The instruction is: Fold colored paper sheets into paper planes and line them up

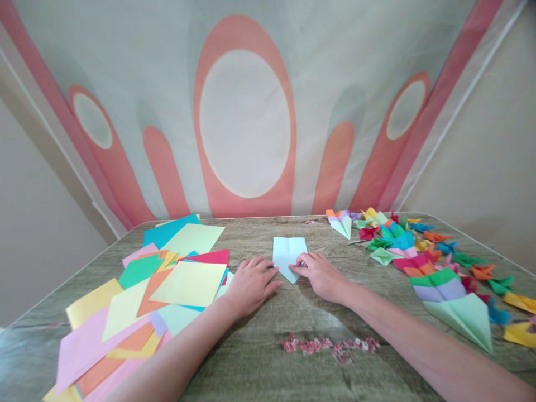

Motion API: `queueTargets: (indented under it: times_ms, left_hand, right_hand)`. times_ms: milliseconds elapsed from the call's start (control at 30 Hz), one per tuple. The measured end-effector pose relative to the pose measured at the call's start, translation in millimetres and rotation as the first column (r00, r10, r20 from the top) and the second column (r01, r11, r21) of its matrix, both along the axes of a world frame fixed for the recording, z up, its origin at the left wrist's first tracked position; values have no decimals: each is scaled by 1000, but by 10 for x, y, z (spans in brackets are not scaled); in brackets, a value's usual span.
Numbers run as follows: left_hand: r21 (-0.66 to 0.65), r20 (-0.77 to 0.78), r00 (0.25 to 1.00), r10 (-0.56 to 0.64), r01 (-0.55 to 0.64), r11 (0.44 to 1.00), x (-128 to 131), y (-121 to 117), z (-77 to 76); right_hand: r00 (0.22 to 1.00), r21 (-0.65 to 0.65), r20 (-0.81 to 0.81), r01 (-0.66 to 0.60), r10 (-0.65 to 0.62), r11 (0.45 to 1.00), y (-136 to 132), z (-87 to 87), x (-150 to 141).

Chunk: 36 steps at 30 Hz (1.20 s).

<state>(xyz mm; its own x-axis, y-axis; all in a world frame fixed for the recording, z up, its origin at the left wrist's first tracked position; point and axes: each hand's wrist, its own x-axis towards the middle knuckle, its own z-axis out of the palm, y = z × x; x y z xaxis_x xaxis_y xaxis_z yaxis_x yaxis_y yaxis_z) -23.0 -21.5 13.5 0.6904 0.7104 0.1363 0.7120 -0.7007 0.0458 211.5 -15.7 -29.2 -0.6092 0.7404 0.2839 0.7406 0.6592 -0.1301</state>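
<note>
A pale blue sheet of paper (288,251) lies on the table in front of me. Its near end is folded to a point towards me, and a crease runs down its middle. My left hand (253,283) rests flat with fingers apart, its fingertips at the sheet's left edge. My right hand (324,276) is curled, with thumb and forefinger pinched at the right side of the folded point. The fingertips of that hand cover part of the fold.
On the left is a loose pile of coloured paper sheets (188,283). Folded paper planes (464,315) and several small folded paper figures (469,259) spread along the right. The wooden table (251,357) has a pink flower print (307,344); a patterned cloth (247,209) hangs behind it.
</note>
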Motion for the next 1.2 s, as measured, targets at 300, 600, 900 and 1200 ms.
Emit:
queueTargets:
  times_ms: [300,600,900,1200]
  left_hand:
    - [25,53,995,85,-87,996,-10,57,-77]
    - [-24,262,959,110,-107,994,-3,54,-235]
    - [-228,497,826,266,-171,958,192,48,-216]
    - [-144,407,904,128,-74,987,305,155,-57]
  right_hand:
    - [999,25,-44,19,-18,1000,-12,-30,4]
    - [976,106,-208,91,-67,990,-137,82,-72]
    - [963,22,-246,115,-106,993,-128,68,-140]
    - [906,74,-415,122,-81,990,-90,36,-121]
